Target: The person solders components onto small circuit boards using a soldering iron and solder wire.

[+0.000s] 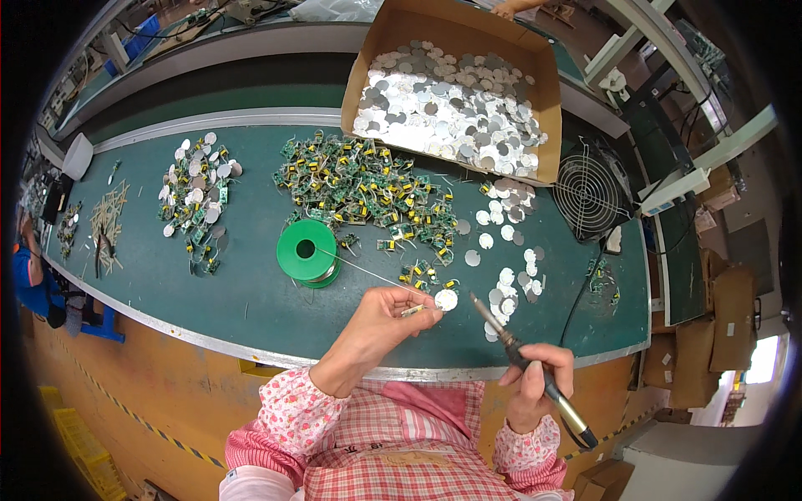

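right hand [535, 386] grips soldering iron [528, 367], tip just beside the work | left hand [380, 321] pinches small board with round disc [445, 300] over tabletop [251, 309] near edge, solder wire running to green spool [307, 250] | open room left of spool | green boards heap [368, 192] and carton of discs [455, 104] appear mostly unworked; small assembled pile [196, 196] far left

Bright, even overhead light, soft shadows; glare on the silver discs [451, 104] (edges bend, corners black).
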Available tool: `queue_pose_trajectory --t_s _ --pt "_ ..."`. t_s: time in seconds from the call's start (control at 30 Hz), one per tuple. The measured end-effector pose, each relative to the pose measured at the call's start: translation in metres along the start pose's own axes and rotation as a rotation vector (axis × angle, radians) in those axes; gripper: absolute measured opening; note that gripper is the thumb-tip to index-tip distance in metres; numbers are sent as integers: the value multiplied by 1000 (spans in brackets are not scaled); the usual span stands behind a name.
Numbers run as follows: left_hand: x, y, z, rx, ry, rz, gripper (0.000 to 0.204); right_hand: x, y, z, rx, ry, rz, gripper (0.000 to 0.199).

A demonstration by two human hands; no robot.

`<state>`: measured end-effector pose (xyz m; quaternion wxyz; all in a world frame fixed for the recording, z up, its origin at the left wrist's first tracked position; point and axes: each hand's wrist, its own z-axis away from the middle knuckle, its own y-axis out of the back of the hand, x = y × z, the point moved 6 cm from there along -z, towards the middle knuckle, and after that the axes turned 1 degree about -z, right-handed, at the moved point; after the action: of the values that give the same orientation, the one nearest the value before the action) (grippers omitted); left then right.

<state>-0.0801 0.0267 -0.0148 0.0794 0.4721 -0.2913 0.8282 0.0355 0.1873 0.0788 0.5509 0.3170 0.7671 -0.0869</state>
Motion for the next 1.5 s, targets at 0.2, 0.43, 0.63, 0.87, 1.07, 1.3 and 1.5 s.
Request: queue_pose_trajectory --t_s 0.2,0.43,0.63,0.87,1.07,1.3,1.5 --pt "3 -2 -1 10 -27 92 16 -2 -9 6 -149 85 -24 24" --pt "5 1 2 29 -34 104 15 3 -14 5 -134 129 -32 17" --pt "6 1 3 27 -42 109 14 3 -18 4 -161 99 -17 16" --pt "9 0 5 9 -49 99 15 1 -20 4 -198 165 10 12" --pt "4 1 6 4 -18 95 12 -3 -25 10 -250 360 56 14" --pt "0 2 16 7 14 -10 11 14 -4 10 -16 -17 -145 21" --pt "28 26 73 30 -235 -765 14 23 -7 9 37 -50 -66 23"
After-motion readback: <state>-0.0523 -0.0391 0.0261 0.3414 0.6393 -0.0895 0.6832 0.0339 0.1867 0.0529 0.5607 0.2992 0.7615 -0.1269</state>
